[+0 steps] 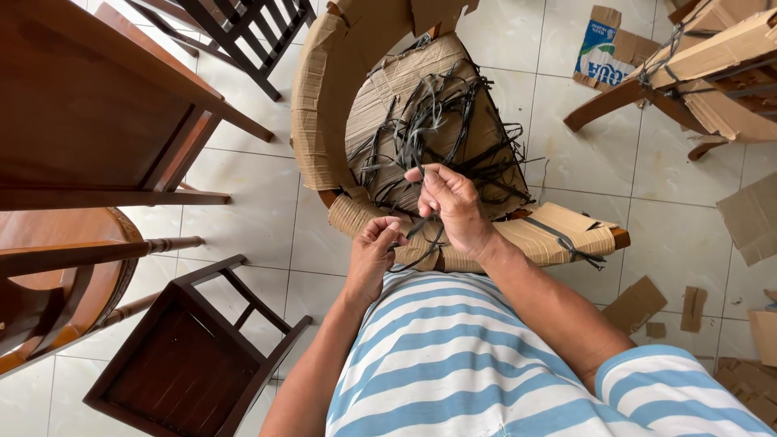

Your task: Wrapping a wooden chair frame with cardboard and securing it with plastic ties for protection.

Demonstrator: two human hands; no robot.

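Leftmost, left hand raised, wrist bent, fingers curled shut on black plastic strap. Right hand just above, fingertips pinching same strap. Beyond the fingers: strap tangle on cardboard-wrapped chair. Dark wooden stool left of the fingers.

Both hands raised together, left hand and right hand pinching shut.

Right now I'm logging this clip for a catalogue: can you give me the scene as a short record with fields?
left hand: pinching dark plastic strap
right hand: gripping the same strap higher up
strap pile: tangled on cardboard-wrapped chair
nearby: dark wooden stool, left
floor: white tiles, cardboard scraps
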